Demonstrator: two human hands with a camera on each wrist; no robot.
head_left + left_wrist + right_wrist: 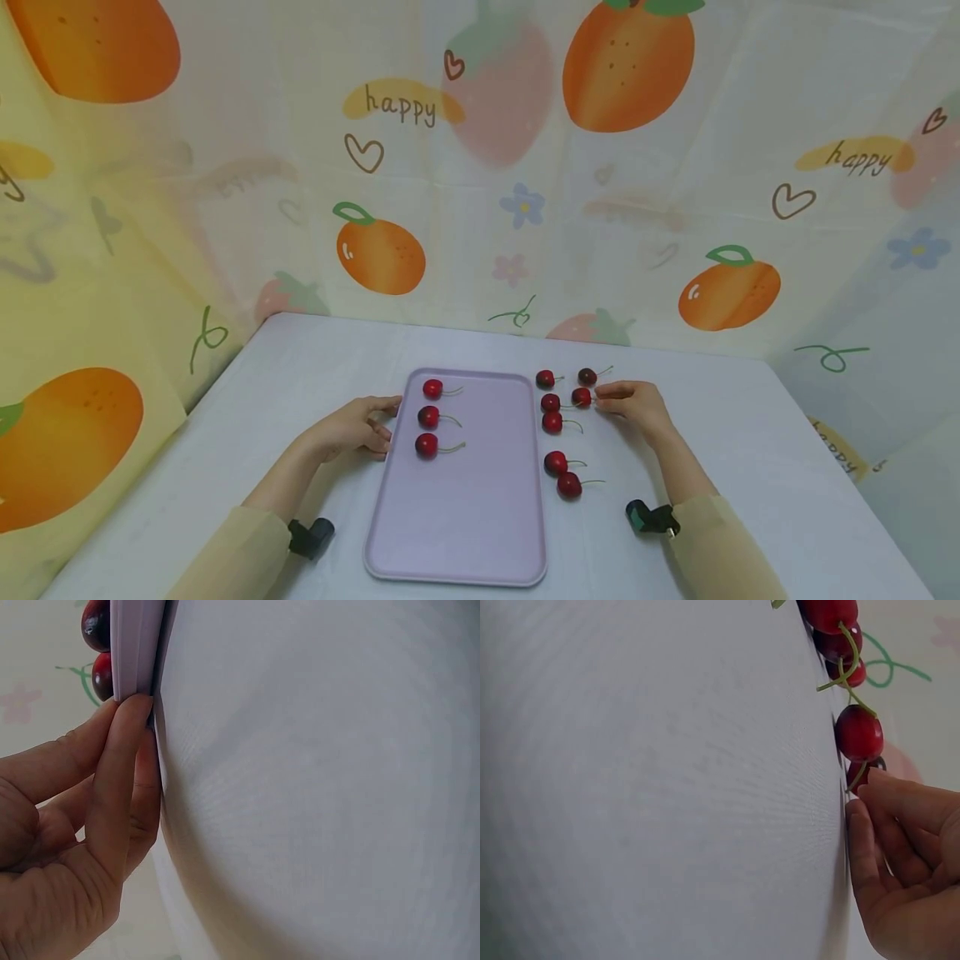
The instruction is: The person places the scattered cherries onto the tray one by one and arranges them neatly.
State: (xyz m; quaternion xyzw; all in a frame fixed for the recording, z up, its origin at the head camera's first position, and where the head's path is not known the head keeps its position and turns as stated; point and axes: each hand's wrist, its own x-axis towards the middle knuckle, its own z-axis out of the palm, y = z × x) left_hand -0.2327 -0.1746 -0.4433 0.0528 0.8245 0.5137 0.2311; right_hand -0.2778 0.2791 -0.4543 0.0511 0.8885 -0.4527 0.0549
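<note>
A lilac tray (465,517) lies on the table. On its upper left part, three red cherries with stems sit in a column, one of them the lowest cherry (427,446). My left hand (348,429) is at the tray's left side, fingertips touching its edge (139,652) in the left wrist view. Right of the tray several more cherries lie loose. My right hand (637,408) reaches toward a cherry (581,397) among them, with thumb and fingertips right at its stem. In the right wrist view, a red cherry (859,733) is just beyond the fingertips (860,808).
A dark cherry (587,377) lies behind the right fingertips, and a pair, including a front cherry (569,485), lies nearer me. The white tablecloth (757,442) reaches a fruit-printed backdrop (480,208). Small dark cameras, such as the right one (651,518), sit at both wrists.
</note>
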